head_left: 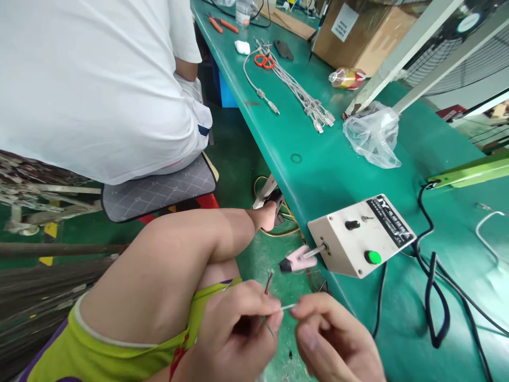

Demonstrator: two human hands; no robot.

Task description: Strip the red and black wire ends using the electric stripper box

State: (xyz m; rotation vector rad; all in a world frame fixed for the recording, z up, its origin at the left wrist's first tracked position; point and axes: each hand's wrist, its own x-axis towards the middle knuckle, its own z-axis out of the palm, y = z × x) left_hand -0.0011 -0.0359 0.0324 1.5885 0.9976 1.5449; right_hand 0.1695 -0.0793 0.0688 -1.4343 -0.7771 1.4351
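A thin pale strand (288, 306) is stretched between the person's two hands, in the air just short of the desk (314, 172) edge and above the lap and floor. The left hand (244, 326) pinches it between thumb and forefinger, probably to keep so fine a piece steady, and a short red-and-black wire pair (269, 282) stands up from behind those fingers; whether the strand and the pair belong to one cable is hidden. The right hand (336, 337) is curled, its forefinger tip at the strand's far end; whether the thumb closes on it cannot be told. Just beyond, a pink clip (301, 259) sticks out over the edge on the shaft of a white control box (360, 236), apart from both hands; the box seems set at the rim so that the clip hangs within easy reach. Farther up the desk lies a bundle of grey USB cables (296, 85), laid roughly parallel, perhaps to stop tangling, with red-handled scissors (265, 60) across its upper end. A crumpled plastic bag (374, 135) and a bottle on its side (347, 78) lie to the right, near a cardboard box (358, 34). At left a co-worker in a white shirt (99, 85) sits on a cushioned stool (159, 191), facing away.
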